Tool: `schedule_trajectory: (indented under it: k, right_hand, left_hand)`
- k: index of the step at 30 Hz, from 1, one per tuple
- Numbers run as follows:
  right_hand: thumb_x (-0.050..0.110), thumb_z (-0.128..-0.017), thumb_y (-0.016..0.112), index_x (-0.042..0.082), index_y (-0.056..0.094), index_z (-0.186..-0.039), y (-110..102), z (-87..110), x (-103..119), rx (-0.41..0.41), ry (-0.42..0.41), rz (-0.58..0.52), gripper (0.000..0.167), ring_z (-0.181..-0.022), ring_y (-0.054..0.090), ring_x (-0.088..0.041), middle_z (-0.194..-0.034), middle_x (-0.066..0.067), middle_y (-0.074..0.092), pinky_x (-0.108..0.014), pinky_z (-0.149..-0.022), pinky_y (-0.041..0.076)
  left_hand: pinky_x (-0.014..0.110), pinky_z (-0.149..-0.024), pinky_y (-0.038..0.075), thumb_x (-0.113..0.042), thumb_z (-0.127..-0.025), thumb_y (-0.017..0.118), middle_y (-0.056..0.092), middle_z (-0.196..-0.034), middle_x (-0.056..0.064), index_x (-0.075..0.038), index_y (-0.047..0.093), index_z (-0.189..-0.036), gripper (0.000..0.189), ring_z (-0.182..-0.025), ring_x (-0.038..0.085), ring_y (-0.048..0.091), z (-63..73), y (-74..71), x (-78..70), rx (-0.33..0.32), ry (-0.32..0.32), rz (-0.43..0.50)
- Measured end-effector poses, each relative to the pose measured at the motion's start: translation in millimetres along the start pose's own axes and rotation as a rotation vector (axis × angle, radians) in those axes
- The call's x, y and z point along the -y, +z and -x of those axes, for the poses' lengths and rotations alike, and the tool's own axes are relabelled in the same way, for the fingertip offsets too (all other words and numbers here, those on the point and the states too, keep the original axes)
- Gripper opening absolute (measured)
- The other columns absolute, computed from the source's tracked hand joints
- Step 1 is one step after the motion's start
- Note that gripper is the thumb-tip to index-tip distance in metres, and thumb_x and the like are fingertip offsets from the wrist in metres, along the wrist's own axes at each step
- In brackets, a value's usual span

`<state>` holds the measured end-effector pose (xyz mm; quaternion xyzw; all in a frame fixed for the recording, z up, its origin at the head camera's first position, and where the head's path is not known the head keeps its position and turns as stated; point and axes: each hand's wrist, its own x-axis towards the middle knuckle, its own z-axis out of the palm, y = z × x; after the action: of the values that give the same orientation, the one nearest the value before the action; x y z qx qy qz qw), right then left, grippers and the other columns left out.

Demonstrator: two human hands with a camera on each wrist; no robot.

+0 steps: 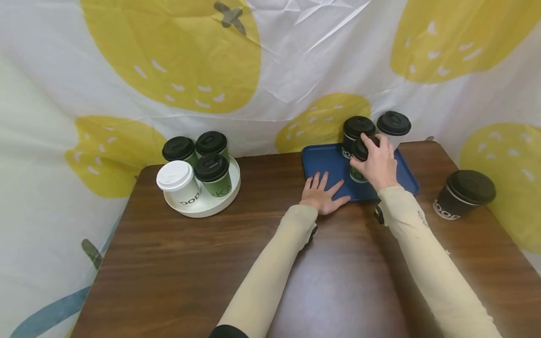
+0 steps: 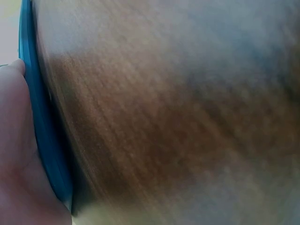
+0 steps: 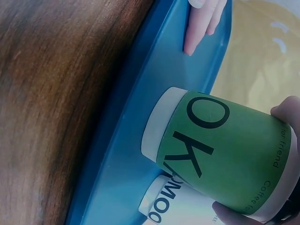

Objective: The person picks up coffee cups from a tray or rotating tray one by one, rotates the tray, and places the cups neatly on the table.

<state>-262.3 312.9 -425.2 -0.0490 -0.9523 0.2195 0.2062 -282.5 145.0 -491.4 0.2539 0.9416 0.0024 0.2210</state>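
Note:
My right hand (image 1: 379, 162) grips a green paper coffee cup (image 3: 206, 150) with a black lid from above, fingers and thumb around its top. The cup is upright over the blue tray (image 1: 323, 162); whether its base touches the tray I cannot tell. Behind it on the tray stand a black cup (image 1: 352, 134) and a white cup (image 1: 395, 126), both black-lidded. With fingers spread straight, my left hand (image 1: 321, 197) rests on the tray's front left part. The left wrist view shows part of that hand (image 2: 16, 140) against the tray's rim (image 2: 44, 126).
At the left a round white tray (image 1: 211, 206) bears several lidded cups: green ones with black lids, such as the front green cup (image 1: 214, 176), and a white cup (image 1: 179, 183) with a white lid. Right of the blue tray, a black cup (image 1: 462, 195) stands on the wooden table (image 1: 203, 263).

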Motion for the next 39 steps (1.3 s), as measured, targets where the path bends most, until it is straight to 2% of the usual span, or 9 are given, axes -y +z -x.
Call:
schedule_trajectory:
  k: [7, 14, 21, 28, 34, 37, 39]
  right_hand:
    - [0.027, -0.091, 0.077, 0.013, 0.047, -0.156, 1.9, -2.5, -1.1, 0.009, -0.004, -0.011, 0.074, -0.140, 0.040, -0.055, -0.157, -0.031, 0.037, -0.078, -0.091, 0.048]
    - [0.028, -0.090, 0.078, 0.014, 0.046, -0.157, -1.9, -2.6, -2.1, 0.026, 0.009, -0.009, 0.075, -0.141, 0.039, -0.054, -0.157, -0.031, 0.036, -0.079, -0.092, 0.047]
    - [0.027, -0.091, 0.077, 0.014, 0.046, -0.157, -1.4, -2.1, -0.2, 0.035, 0.004, -0.012, 0.074, -0.141, 0.039, -0.054, -0.157, -0.032, 0.036, -0.079, -0.093, 0.047]
    - [0.028, -0.091, 0.075, 0.014, 0.046, -0.157, -2.5, -5.0, 1.1, 0.038, -0.002, -0.007, 0.074, -0.140, 0.039, -0.055, -0.157, -0.032, 0.036, -0.078, -0.092, 0.047]
    - [0.029, -0.091, 0.075, 0.015, 0.045, -0.158, -7.1, -4.2, -1.4, 0.045, 0.009, -0.005, 0.074, -0.141, 0.039, -0.055, -0.158, -0.031, 0.035, -0.079, -0.093, 0.046]
    - [0.029, -0.091, 0.076, 0.015, 0.045, -0.158, -6.3, -1.9, -1.0, 0.052, 0.012, -0.009, 0.075, -0.140, 0.039, -0.055, -0.158, -0.032, 0.035, -0.080, -0.091, 0.046]
    - [0.029, -0.091, 0.076, 0.015, 0.045, -0.158, -4.1, -0.3, 0.2, 0.055, 0.011, -0.012, 0.075, -0.140, 0.038, -0.055, -0.158, -0.032, 0.035, -0.080, -0.091, 0.046]
  left_hand:
    - [0.043, -0.134, -0.006, -0.080, -0.099, 0.011, -0.018, -0.175, -0.005, -0.056, -0.007, -0.159, 0.068, -0.164, 0.023, -0.016, 6.6, -3.9, -0.8, 0.001, -0.015, 0.007]
    - [0.042, -0.135, 0.000, -0.078, -0.100, 0.015, -0.008, -0.177, -0.003, -0.052, 0.003, -0.162, 0.068, -0.166, 0.023, -0.009, 20.4, -9.7, -3.3, -0.057, 0.016, 0.024]
    - [0.041, -0.134, -0.009, -0.079, -0.099, 0.013, -0.018, -0.175, -0.006, -0.056, -0.006, -0.160, 0.067, -0.164, 0.021, -0.018, 14.0, -8.9, -1.7, 0.012, -0.013, 0.033]
    - [0.042, -0.134, -0.004, -0.079, -0.099, 0.015, -0.013, -0.177, -0.005, -0.055, -0.002, -0.161, 0.068, -0.165, 0.023, -0.013, 11.7, -8.0, 1.4, -0.028, -0.001, 0.020]
    - [0.043, -0.134, -0.007, -0.082, -0.097, 0.012, -0.020, -0.175, -0.006, -0.058, -0.009, -0.157, 0.068, -0.164, 0.022, -0.018, -3.4, -5.9, -2.4, 0.019, -0.016, 0.002]
    - [0.042, -0.134, -0.007, -0.082, -0.097, 0.011, -0.020, -0.175, -0.007, -0.059, -0.009, -0.157, 0.068, -0.164, 0.022, -0.017, -1.1, -4.2, -1.3, 0.014, -0.016, -0.001]
    - [0.042, -0.134, -0.006, -0.082, -0.098, 0.012, -0.017, -0.176, -0.006, -0.058, -0.008, -0.158, 0.068, -0.165, 0.022, -0.016, 5.8, -4.1, 0.8, 0.001, -0.013, 0.003]
